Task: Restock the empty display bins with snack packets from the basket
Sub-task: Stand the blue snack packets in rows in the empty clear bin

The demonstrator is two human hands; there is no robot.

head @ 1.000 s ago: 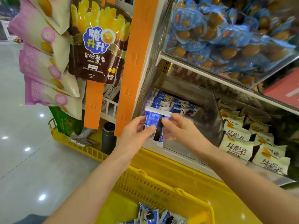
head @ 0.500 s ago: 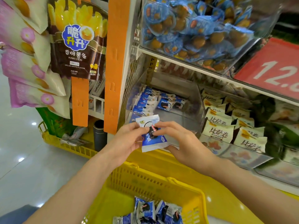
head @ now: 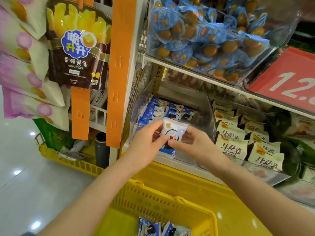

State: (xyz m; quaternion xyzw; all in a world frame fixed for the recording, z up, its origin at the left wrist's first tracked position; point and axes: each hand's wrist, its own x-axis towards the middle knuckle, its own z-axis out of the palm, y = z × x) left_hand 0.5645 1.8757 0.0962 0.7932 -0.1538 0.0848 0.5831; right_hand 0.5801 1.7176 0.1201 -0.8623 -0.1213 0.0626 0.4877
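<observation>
A: Where's the pkt?
B: At the bin (head: 207, 108) front edge. My left hand (head: 144, 143) & right hand (head: 194, 145) pinch the snack packet (head: 173, 129), fingers curled on its sides. Prob squaring it to file w/ the row (head: 150, 111). More lie in the basket (head: 158, 191).

Basket (head: 160, 199) below – packet bin (head: 205, 111) behind it, pouch tub (head: 286, 28) on the shelf (head: 187, 70) above, hanging bags (head: 76, 48) left

Everything I see is bright. Round lamp spots shine on the glossy floor (head: 25, 193). The clear bin (head: 281, 31) up top has white glare. Straight lines bend near the edges. The packet (head: 173, 132) in the middle looks a bit smeary.
</observation>
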